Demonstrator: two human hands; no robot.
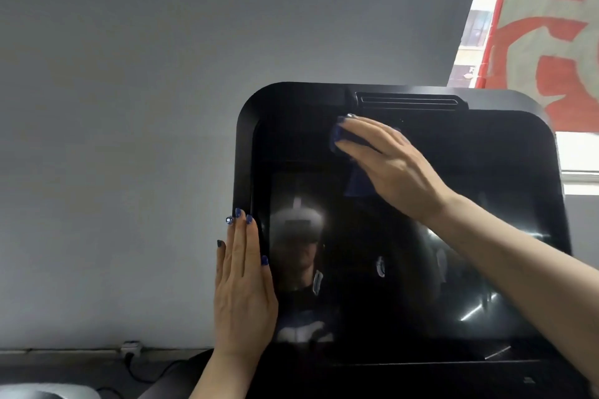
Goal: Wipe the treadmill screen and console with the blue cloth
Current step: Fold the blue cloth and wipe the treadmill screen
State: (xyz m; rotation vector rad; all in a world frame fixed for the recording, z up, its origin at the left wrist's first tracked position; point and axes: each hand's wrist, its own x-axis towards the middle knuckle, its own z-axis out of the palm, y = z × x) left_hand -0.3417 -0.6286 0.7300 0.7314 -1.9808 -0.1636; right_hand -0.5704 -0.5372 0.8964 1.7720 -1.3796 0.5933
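The treadmill screen [405,269] is a large glossy black panel with rounded corners, and it reflects me. My right hand [392,165] lies flat on its upper middle and presses the blue cloth [356,181] against the glass. Only the cloth's edges show, past my fingertips and below my palm. My left hand [243,288] rests flat along the screen's left edge with straight fingers and holds nothing. The console below the screen is mostly out of view.
A plain grey wall [129,107] stands behind and to the left of the screen. At the upper right hangs a red and pale banner [547,26] beside a window. A wall socket [131,348] with a black cable sits low on the left.
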